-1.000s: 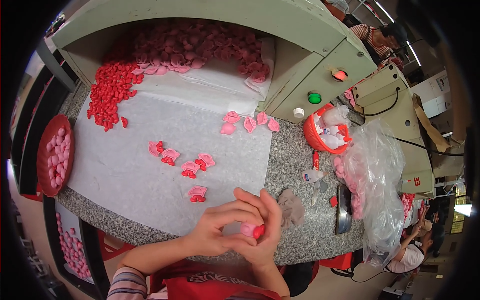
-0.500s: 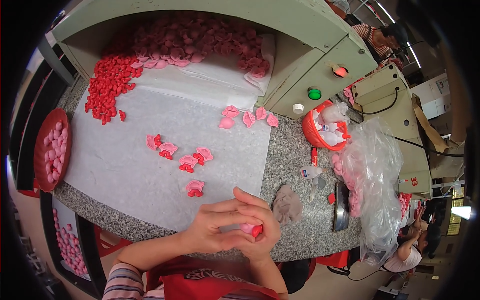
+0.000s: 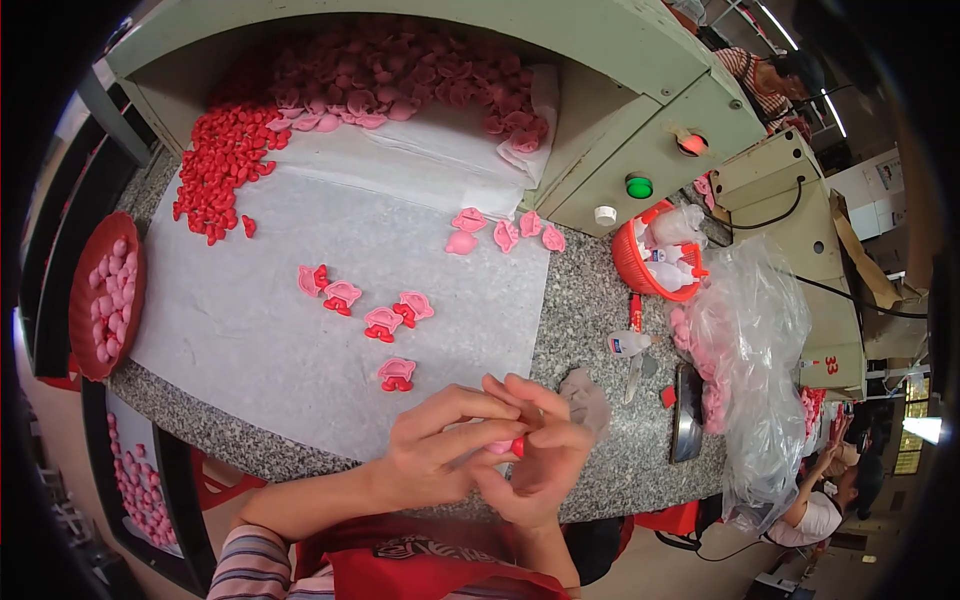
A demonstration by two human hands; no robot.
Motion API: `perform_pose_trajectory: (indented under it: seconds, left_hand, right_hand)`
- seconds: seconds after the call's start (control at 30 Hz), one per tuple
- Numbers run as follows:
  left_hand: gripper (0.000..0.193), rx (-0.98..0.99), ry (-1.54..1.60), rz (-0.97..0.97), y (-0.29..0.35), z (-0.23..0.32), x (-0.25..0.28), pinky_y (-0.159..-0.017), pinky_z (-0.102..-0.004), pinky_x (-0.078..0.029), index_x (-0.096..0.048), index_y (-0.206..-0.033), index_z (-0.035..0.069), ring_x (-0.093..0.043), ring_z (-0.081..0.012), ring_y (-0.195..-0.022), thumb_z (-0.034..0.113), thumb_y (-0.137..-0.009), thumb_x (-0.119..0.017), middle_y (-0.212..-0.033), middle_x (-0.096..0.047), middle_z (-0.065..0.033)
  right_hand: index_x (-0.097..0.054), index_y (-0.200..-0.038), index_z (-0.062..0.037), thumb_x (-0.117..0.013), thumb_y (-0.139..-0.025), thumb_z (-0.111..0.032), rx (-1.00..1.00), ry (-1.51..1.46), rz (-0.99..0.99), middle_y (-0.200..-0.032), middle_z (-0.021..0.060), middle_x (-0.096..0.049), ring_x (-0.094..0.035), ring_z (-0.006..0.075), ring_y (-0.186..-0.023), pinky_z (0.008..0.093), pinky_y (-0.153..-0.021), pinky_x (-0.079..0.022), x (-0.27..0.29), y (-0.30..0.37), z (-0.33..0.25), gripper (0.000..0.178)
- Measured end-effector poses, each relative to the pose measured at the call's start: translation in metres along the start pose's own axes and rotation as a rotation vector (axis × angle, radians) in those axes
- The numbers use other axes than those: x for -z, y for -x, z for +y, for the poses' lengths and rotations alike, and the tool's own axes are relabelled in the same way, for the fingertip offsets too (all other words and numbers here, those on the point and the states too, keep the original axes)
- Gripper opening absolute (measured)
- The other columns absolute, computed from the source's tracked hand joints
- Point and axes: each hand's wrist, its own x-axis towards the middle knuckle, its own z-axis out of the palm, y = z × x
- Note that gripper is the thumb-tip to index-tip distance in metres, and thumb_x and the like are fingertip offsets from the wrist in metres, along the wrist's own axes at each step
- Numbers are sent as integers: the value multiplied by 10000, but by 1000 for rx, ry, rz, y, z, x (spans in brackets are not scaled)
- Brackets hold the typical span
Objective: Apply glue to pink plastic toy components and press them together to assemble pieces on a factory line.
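Above the table's front edge, both my hands meet around a small pink rubbery-looking piece [image 3: 499,446] with a red end; fingers cover much of it. My left hand [image 3: 430,445] is closed, with the piece between its fingers and thumb. My right hand [image 3: 545,460] curls in from the other side, its thumb and fingers at the red end. Beyond them, several joined pink-and-red pieces [image 3: 397,374] lie on white paper [image 3: 240,330]. Farther back is a group of hollow pink shells [image 3: 505,235].
A pale green booth [image 3: 590,150] holds heaps of pink shells [image 3: 380,75] and red parts [image 3: 222,165]. At left stands a red bowl [image 3: 75,290] of pink pieces. To the right are a red basket [image 3: 625,260] of bottles, a grey cloth [image 3: 588,402], a phone [image 3: 687,415] and plastic bags [image 3: 755,350].
My right hand's fingers have loosened and spread from their wrap over the left hand, shifting slightly right. The piece remains between my hands. The view has shifted slightly.
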Motion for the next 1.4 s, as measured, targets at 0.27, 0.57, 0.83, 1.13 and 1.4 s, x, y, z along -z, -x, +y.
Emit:
perform_pose_trajectory:
  seconds: [0.27,0.57,0.83,1.13,1.4]
  left_hand:
    - [292,47,-45,-21,1,-1,-1,-611,-266,-496,-636,-883,3,-592,-195,-754,-97,-609,-647,-894,-601,-105]
    - [290,56,-119,-30,1,-3,0,-564,-261,-484,-639,-875,-2,-585,-189,-725,-87,-598,-661,-880,-600,-94]
    - [295,22,-230,-72,-1,-2,2,-559,-267,-486,-633,-883,5,-589,-202,-699,-37,-600,-706,-875,-601,-93]
    - [375,-20,-155,-49,-3,-2,0,-577,-277,-481,-618,-924,32,-594,-210,-707,99,-596,-788,-890,-617,-92]
    - [355,-24,-41,-99,-4,-6,-1,-603,-278,-482,-623,-931,22,-599,-209,-735,66,-612,-773,-918,-612,-100]
  right_hand:
    - [-519,-815,-7,-657,-677,69,-125,144,-224,-1156,253,-500,-569,282,-1005,324,-805,-479,26,-9,-8,209]
    - [-543,-772,18,-669,-685,60,-63,389,-241,-1092,259,-563,-610,223,-888,312,-800,-472,28,-9,-11,159]
    - [-526,-781,11,-656,-735,2,-125,371,-222,-1105,266,-550,-586,263,-966,339,-820,-469,30,-5,-4,138]
    - [-516,-871,8,-620,-778,9,-243,-270,-85,-1176,276,-492,-515,285,-1089,352,-877,-443,40,8,12,139]
    - [-530,-854,6,-652,-733,42,-207,-85,-144,-1163,256,-513,-535,272,-1065,347,-869,-447,43,1,-4,176]
